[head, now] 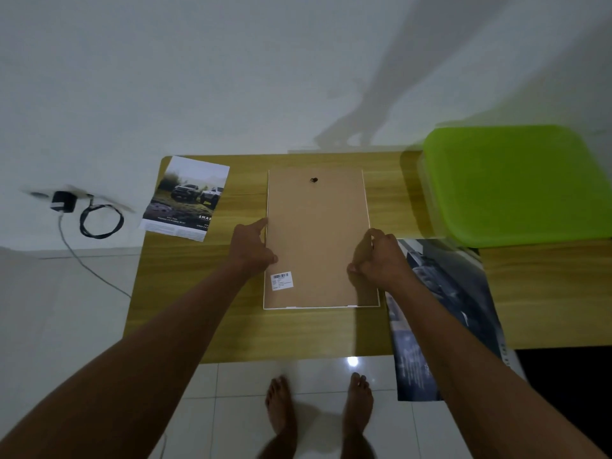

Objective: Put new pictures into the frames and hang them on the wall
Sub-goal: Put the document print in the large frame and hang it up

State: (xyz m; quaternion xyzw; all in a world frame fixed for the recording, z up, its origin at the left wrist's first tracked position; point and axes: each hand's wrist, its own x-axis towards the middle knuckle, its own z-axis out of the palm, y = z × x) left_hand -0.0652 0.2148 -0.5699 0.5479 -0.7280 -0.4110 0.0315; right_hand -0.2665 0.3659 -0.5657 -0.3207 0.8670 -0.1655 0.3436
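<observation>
1. Head view: frame (318, 238) lies face down in the middle of the table (185, 293), brown backing up, likely so the back can be worked on
2. Left hand (253, 248) rests on the frame's left edge, index finger along it; fingers curled, grip unclear
3. Right hand (381, 260) pinches at the right edge, maybe a tab or clip, too small to tell
4. Truck picture (187, 198) sits at the table's far left corner, apart from the frame; a second print (440, 309) hangs off the near right edge, partly under the arm
5. Green lid (513, 183) is on the far right
6. Frame front is hidden; the dark hanger (314, 180) is blurry
</observation>
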